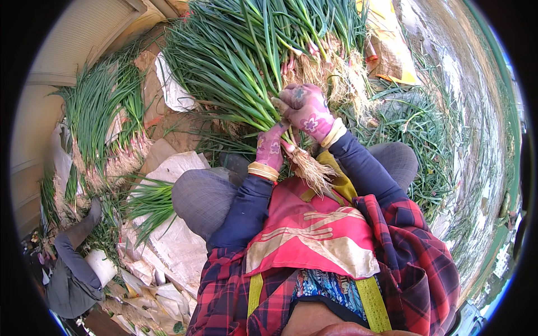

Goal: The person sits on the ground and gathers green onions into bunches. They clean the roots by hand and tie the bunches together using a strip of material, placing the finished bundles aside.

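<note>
A bunch of long green allium plants [261, 110], with pinkish-white bulbs and pale stringy roots, is held in front of my lap, its roots pointing towards me. My left hand [271, 147], in a pink flower-patterned glove, grips the stems just above the bulbs. Beside it my right hand [306, 108], in a matching glove, is curled at the right side of the stems with fingers and thumb together; what lies between its fingers is hidden. Just beyond both hands lies a large heap of the same plants [235, 46], with its roots towards the right.
More plants [98, 109] lie in rows at the left. A small bunch [153, 206] rests on pale sacking [180, 248] beside my left knee. Loose green leaves [428, 155] cover the ground at right, below a yellow-and-brown sack [388, 46]. Another person's arm [75, 248] shows at lower left.
</note>
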